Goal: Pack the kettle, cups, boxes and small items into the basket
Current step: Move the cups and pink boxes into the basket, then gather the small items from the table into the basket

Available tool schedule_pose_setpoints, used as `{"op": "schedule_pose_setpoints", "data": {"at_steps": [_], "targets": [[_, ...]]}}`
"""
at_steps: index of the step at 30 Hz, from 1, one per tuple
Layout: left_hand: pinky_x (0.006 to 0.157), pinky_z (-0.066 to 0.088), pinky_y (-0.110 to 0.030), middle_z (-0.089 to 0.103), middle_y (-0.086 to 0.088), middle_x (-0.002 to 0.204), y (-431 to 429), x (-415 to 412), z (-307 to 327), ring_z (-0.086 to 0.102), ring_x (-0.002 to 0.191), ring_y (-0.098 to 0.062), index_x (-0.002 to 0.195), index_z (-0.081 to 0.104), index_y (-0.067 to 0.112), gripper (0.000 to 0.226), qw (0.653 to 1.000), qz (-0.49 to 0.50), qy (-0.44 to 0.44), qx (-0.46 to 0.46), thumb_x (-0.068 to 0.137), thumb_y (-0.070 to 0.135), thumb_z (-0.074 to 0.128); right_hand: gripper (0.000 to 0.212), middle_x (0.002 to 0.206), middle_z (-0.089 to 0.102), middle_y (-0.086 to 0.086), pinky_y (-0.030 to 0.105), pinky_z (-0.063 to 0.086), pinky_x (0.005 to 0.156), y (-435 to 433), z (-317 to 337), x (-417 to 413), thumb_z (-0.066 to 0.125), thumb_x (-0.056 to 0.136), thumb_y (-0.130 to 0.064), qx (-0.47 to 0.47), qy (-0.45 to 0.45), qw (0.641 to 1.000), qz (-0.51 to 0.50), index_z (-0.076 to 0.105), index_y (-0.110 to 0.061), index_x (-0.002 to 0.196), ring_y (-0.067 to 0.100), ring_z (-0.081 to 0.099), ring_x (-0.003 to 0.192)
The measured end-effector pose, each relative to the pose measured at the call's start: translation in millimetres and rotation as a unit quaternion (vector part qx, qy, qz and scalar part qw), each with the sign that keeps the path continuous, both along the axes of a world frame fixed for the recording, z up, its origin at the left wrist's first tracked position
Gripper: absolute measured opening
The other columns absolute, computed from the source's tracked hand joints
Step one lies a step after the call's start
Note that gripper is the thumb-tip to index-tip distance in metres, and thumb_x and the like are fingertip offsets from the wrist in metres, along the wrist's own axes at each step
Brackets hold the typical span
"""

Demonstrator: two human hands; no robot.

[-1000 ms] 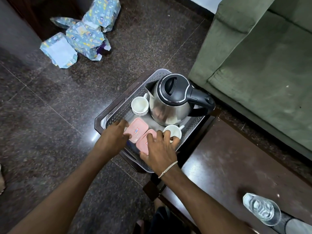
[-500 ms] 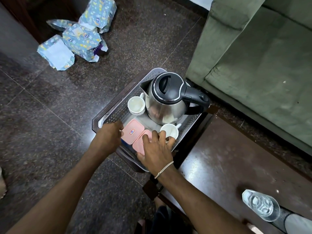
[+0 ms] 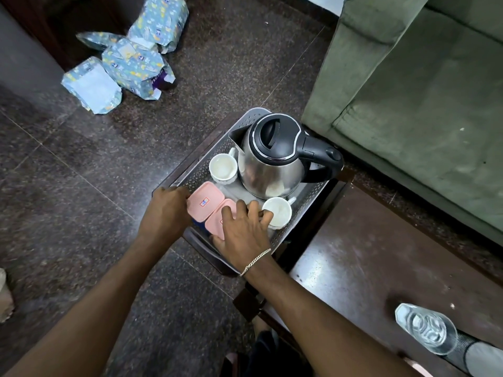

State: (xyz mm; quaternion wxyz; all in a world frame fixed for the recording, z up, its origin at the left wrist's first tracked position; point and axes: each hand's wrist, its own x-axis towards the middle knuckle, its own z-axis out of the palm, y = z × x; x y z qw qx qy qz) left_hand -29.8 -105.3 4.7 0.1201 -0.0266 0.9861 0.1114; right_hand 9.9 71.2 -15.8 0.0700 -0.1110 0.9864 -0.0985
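A grey perforated basket point(image 3: 194, 171) sits on a small dark stool. Inside it stands a steel kettle point(image 3: 272, 161) with a black lid and handle. A white cup point(image 3: 223, 167) is to the kettle's left and a second white cup point(image 3: 279, 214) is in front of it. Two pink-lidded boxes lie side by side at the near left. My left hand point(image 3: 166, 210) curls against the outer edge of the left box point(image 3: 206, 201). My right hand point(image 3: 242, 231) lies spread over the right box point(image 3: 221, 220), thumb at its near end, fingertips touching the second cup.
A green sofa point(image 3: 408, 104) rises close behind and right of the basket. A dark wooden table point(image 3: 367, 254) stretches to the right with a clear water bottle point(image 3: 427, 329) on it. Blue patterned packages point(image 3: 128, 61) lie on the dark floor at far left.
My left hand has slid off the top of the left pink box to its outer edge. My right hand stays on the right box by the cup.
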Motion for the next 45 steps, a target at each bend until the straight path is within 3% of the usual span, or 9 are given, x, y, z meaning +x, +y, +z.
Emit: {"op": "schedule_pose_setpoints", "data": {"at_steps": [4,9,14,20,26,29,38,42,45], "targets": [[0.071,0.052,-0.051,0.069,-0.023,0.094,-1.2,-2.1,2.2,0.063,0.092,-0.047,0.095,0.071,0.002,0.016,0.999,-0.007,-0.014,-0.034,0.082,0.001,0.062,0.056,0.101,0.061,0.009,0.045,0.027,0.074,-5.4,-0.4,-1.8,0.079,0.064,-0.060,-0.005,-0.001,1.000,-0.001,0.061,-0.018,0.097,0.029,0.041,0.095],[0.061,0.050,-0.053,0.061,-0.025,0.089,3.1,5.6,4.9,0.061,0.082,-0.049,0.084,0.065,-0.003,0.005,0.998,-0.021,0.025,-0.059,0.082,-0.004,0.061,0.056,0.107,0.061,0.009,0.046,0.030,0.074,-6.7,-1.5,-1.0,0.077,0.069,-0.062,-0.015,-0.006,1.000,-0.005,0.061,-0.017,0.101,0.031,0.043,0.098],[0.065,0.050,-0.057,0.055,-0.024,0.100,9.6,11.5,5.1,0.061,0.088,-0.051,0.098,0.061,-0.002,0.008,0.998,0.011,0.046,-0.051,0.093,0.005,0.062,0.061,0.126,0.056,0.013,0.047,0.034,0.076,-3.9,-1.5,2.6,0.078,0.070,-0.061,-0.031,-0.008,0.999,-0.009,0.059,-0.017,0.108,0.033,0.044,0.101],[0.075,0.055,-0.052,0.065,-0.019,0.106,29.4,18.0,20.3,0.068,0.086,-0.043,0.110,0.068,0.004,0.021,0.995,-0.023,0.093,0.035,0.091,0.011,0.072,0.049,0.127,0.052,0.007,0.045,0.034,0.076,27.5,10.4,24.1,0.068,0.076,-0.055,-0.064,0.050,0.996,-0.030,0.056,-0.021,0.109,0.031,0.046,0.101],[0.062,0.055,-0.039,0.064,-0.007,0.101,77.8,46.4,34.9,0.068,0.073,-0.032,0.115,0.068,0.009,0.024,0.977,-0.132,0.097,0.137,0.092,0.014,0.073,0.035,0.116,0.057,0.001,0.043,0.036,0.074,111.8,13.1,84.2,0.063,0.087,-0.053,-0.072,0.055,0.991,-0.097,0.060,-0.025,0.108,0.028,0.052,0.096],[0.062,0.055,-0.037,0.064,-0.005,0.104,125.5,73.3,32.7,0.069,0.075,-0.030,0.118,0.066,0.014,0.025,0.967,-0.194,0.064,0.151,0.095,0.021,0.071,0.030,0.108,0.059,0.000,0.043,0.038,0.073,169.1,9.1,126.7,0.066,0.085,-0.049,-0.063,0.035,0.988,-0.137,0.062,-0.026,0.105,0.028,0.053,0.093],[0.092,0.054,-0.045,0.049,-0.003,0.142,285.5,177.7,-27.1,0.066,0.113,-0.034,0.144,0.051,0.019,0.050,0.925,-0.314,-0.168,0.132,0.100,0.044,0.055,0.033,0.102,0.064,0.005,0.044,0.052,0.070,310.3,-13.1,257.9,0.086,0.076,-0.033,-0.046,-0.076,0.966,-0.245,0.068,-0.020,0.101,0.032,0.063,0.088],[0.092,0.054,-0.048,0.036,-0.001,0.150,345.7,222.7,-52.8,0.066,0.111,-0.037,0.150,0.038,0.023,0.062,0.897,-0.373,-0.195,0.135,0.096,0.041,0.063,0.032,0.105,0.064,0.011,0.048,0.055,0.077,356.7,-25.9,306.4,0.086,0.077,-0.022,-0.070,-0.105,0.951,-0.281,0.070,-0.012,0.103,0.036,0.062,0.089],[0.103,0.051,-0.045,0.023,-0.002,0.165,392.2,257.3,-71.7,0.058,0.127,-0.035,0.158,0.025,0.023,0.084,0.878,-0.415,-0.211,0.115,0.090,0.038,0.071,0.026,0.102,0.063,0.016,0.052,0.055,0.082,398.7,-35.1,342.1,0.082,0.080,-0.012,-0.067,-0.121,0.932,-0.334,0.069,-0.005,0.100,0.042,0.060,0.092]]}}
